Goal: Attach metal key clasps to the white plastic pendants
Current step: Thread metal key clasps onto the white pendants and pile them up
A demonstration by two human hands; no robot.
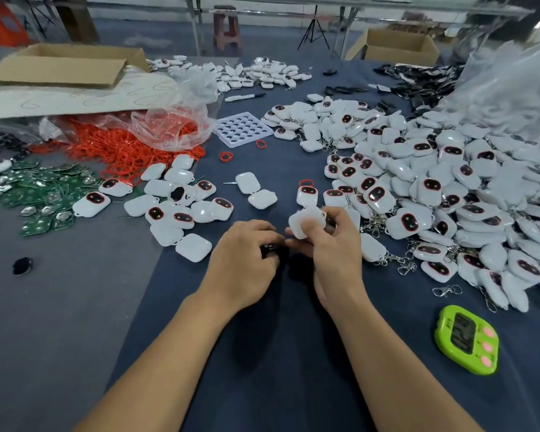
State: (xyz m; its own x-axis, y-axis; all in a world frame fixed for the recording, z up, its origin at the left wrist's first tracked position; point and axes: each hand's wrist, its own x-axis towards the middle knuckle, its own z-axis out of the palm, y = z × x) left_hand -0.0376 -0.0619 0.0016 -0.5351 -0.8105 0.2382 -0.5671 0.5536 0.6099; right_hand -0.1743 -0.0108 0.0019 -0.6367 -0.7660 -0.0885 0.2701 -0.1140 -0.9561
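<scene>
The right hand (334,254) grips a white rounded-square plastic pendant (306,224), thumb pressed across its near face and fingers curled round behind it, holding it raised above the dark blue cloth tabletop (278,338). The left hand (247,260) sits just left of that grip, its fingers curled in and their tips meeting the right hand below the pendant's lower corner. Something small and dark shows under those fingertips, but it is blurred, so I cannot tell whether the left hand pinches anything.

Right of the grip and reaching far beyond it spreads a large heap of white pendants with dark oval faces (434,182), many with silver metal clasps tangled among them. One loose silver metal key clasp (446,289) lies nearer than the grip and to its right, and a lime-green digital timer with pink buttons (466,339) lies nearer still. Left of the grip lies a smaller scatter of white pendants (175,201), some face down. Farther left are green circuit boards (44,194), and beyond them a pile of red rubber rings (122,145) spilling from a clear plastic bag. Beyond the grip rests a white plastic tray with round holes (242,129).
</scene>
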